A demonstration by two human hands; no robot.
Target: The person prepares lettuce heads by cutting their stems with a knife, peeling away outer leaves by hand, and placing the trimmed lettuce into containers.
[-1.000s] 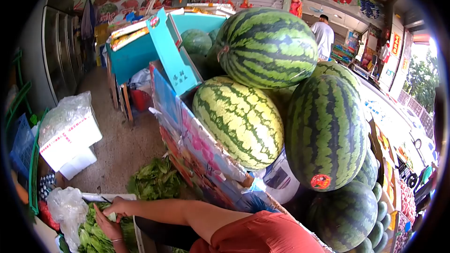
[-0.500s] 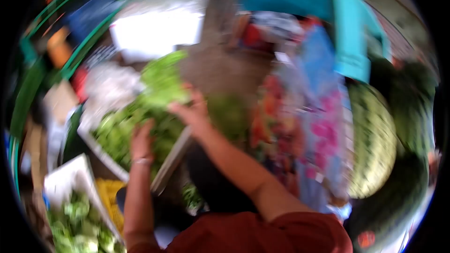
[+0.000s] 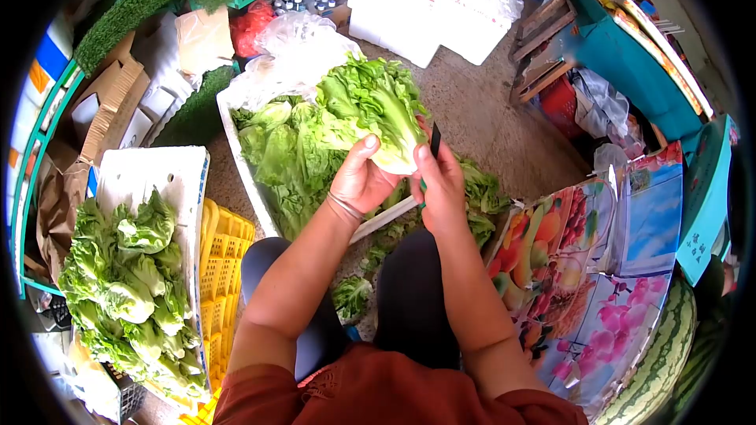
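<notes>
Left hand [image 3: 365,179] cradles lettuce [image 3: 376,106] by a box's edge [image 3: 386,219], risking a cut if the right hand's [image 3: 443,187] gripped knife [image 3: 435,140] slips.

The shirt [image 3: 370,393] is brownish red, with short sleeves [image 3: 260,393]. The pants [image 3: 417,295] are dark. A thin band [image 3: 346,208] goes around the left wrist [image 3: 337,219].

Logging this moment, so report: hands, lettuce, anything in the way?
Left hand holding lettuce head over foam crate. Right hand at its base, gripping knife. Nothing visibly blocking hands; plastic bag at crate's far end.
</notes>
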